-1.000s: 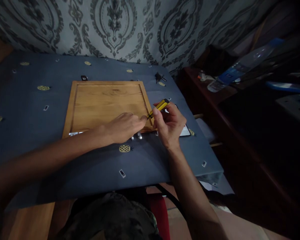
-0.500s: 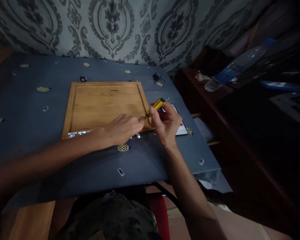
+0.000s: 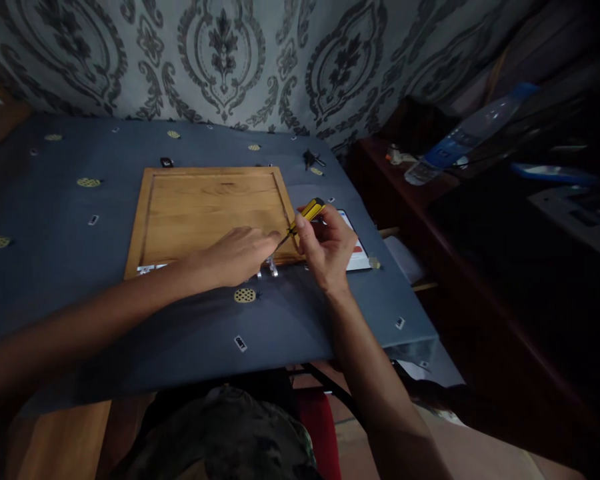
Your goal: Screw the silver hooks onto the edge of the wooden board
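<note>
A framed wooden panel (image 3: 210, 203) lies flat on the cloth-covered table. My right hand (image 3: 327, 247) is closed around the yellow and black handle of a screwdriver (image 3: 310, 210), whose shaft slants down and left toward the panel's near right corner. At that corner my left hand (image 3: 245, 253) is closed, its fingertips around the screwdriver's tip; whether they also pinch something small is hidden. Just below those fingers, a metal hinge (image 3: 271, 268) juts over the panel's near edge. Another metal hinge (image 3: 147, 269) sits at the near left corner, partly behind my left forearm.
A phone (image 3: 357, 250) with a lit screen lies right of the panel, partly behind my right hand. Keys (image 3: 313, 159) rest toward the back. A plastic bottle (image 3: 445, 150) leans on the dark red furniture at the right. A patterned curtain (image 3: 225, 60) hangs behind the table.
My left hand has shifted slightly left, and the screwdriver's shaft and the right hinge show more. My right hand has moved a little left and down with the screwdriver. The view has shifted slightly.
</note>
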`<state>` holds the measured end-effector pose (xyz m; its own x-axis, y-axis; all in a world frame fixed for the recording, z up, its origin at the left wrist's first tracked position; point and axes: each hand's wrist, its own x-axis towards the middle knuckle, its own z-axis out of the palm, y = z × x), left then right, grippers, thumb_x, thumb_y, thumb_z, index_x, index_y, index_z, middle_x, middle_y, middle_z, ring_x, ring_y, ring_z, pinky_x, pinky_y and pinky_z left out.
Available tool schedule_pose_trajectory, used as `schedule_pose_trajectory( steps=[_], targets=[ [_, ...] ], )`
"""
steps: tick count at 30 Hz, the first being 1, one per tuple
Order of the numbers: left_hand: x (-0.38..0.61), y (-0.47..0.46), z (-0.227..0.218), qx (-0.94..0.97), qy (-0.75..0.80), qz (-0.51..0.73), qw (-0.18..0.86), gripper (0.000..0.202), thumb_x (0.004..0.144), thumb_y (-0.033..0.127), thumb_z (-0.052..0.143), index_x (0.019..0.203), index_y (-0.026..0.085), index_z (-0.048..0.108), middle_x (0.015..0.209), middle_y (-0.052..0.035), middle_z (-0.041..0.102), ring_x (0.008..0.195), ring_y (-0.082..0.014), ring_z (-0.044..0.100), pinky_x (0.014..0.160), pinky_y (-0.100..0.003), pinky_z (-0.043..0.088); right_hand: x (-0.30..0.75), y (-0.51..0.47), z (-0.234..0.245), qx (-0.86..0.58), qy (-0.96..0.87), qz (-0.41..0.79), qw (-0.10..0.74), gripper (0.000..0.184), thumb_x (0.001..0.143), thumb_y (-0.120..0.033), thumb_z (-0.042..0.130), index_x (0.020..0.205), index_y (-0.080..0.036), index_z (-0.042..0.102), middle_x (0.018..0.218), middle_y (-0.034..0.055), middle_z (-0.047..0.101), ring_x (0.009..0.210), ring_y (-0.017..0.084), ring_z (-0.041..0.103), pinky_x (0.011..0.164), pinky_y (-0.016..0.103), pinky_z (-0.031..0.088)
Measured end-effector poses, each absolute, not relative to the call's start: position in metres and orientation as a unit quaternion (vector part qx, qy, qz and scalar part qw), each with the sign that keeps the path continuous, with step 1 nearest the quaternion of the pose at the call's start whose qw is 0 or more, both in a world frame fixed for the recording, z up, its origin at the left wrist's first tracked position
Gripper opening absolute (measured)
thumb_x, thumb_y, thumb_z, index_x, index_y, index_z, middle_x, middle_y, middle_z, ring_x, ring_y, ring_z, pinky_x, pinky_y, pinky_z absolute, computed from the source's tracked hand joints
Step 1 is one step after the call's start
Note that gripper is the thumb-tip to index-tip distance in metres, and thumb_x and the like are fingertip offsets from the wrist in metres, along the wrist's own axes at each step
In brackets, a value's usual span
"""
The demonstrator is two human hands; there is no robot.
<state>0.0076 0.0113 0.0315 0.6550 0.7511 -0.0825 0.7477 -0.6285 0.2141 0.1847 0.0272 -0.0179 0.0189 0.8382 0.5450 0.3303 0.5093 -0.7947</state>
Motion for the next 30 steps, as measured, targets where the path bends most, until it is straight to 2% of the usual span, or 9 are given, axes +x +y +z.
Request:
schedule_pose_trajectory(
  steps=[4,7,11,15,18,25,30],
  targets=[
    [-0.003,0.011,0.027,0.876,0.452,0.071,0.149,0.022,0.099,0.016,0.044,0.101,0.015,0.065,0.08,-0.0062,0.07,0.072,-0.0188,0.066,0.065,-0.03,0.044,0.185,0.028,-0.018,-0.439,-0.663,0.23,0.561,0.023,0.092,-0.044,0.064,0.086,-0.023,0.06,0.076,-0.0027,0.052,0.058,0.009,0.047,0.048,0.022,0.037],
    [-0.009,0.004,0.022,0.853,0.48,0.122,0.166,0.022,0.101,0.034,0.052,0.102,0.017,0.066,0.087,-0.0054,0.073,0.081,-0.0198,0.067,0.071,-0.031,0.046,0.185,0.028,-0.017,-0.44,-0.663,0.23,0.561,0.024,0.092,-0.045,0.065,0.085,-0.023,0.06,0.075,-0.003,0.051,0.058,0.008,0.047,0.048,0.022,0.036],
    [-0.005,-0.011,0.014,0.85,0.501,0.102,0.124,0.041,0.092,0.056,0.066,0.102,0.016,0.067,0.103,-0.0094,0.073,0.099,-0.0269,0.065,0.083,-0.037,0.046,0.185,0.028,-0.017,-0.433,-0.662,0.232,0.566,0.024,0.092,-0.045,0.065,0.085,-0.022,0.06,0.075,-0.0028,0.053,0.058,0.009,0.049,0.048,0.023,0.037],
    [0.007,-0.023,0.008,0.855,0.511,0.069,0.056,0.056,0.088,0.066,0.065,0.108,0.013,0.068,0.11,-0.0129,0.07,0.108,-0.0322,0.06,0.09,-0.043,0.042,0.184,0.028,-0.018,-0.427,-0.662,0.232,0.571,0.024,0.092,-0.045,0.065,0.085,-0.023,0.06,0.075,-0.003,0.053,0.058,0.009,0.049,0.049,0.023,0.037],
    [0.013,-0.025,0.005,0.851,0.521,0.056,0.039,0.059,0.088,0.067,0.063,0.106,0.011,0.069,0.108,-0.014,0.07,0.108,-0.0329,0.059,0.092,-0.045,0.041,0.184,0.028,-0.018,-0.426,-0.664,0.231,0.569,0.023,0.092,-0.044,0.065,0.087,-0.022,0.06,0.075,-0.003,0.052,0.058,0.009,0.048,0.049,0.023,0.037],
    [0.014,-0.023,-0.001,0.841,0.533,0.074,0.059,0.054,0.09,0.061,0.065,0.11,0.012,0.069,0.11,-0.0135,0.069,0.11,-0.0335,0.058,0.093,-0.047,0.04,0.185,0.028,-0.018,-0.436,-0.668,0.225,0.56,0.024,0.093,-0.046,0.064,0.086,-0.023,0.06,0.075,-0.0027,0.052,0.059,0.009,0.049,0.049,0.023,0.038],
    [0.014,-0.022,-0.004,0.83,0.546,0.091,0.07,0.045,0.09,0.056,0.067,0.106,0.014,0.07,0.111,-0.0125,0.068,0.109,-0.0319,0.058,0.092,-0.046,0.041,0.184,0.026,-0.015,-0.436,-0.671,0.222,0.557,0.027,0.093,-0.049,0.062,0.087,-0.023,0.06,0.076,-0.0025,0.052,0.058,0.009,0.049,0.048,0.023,0.038]
  ],
)
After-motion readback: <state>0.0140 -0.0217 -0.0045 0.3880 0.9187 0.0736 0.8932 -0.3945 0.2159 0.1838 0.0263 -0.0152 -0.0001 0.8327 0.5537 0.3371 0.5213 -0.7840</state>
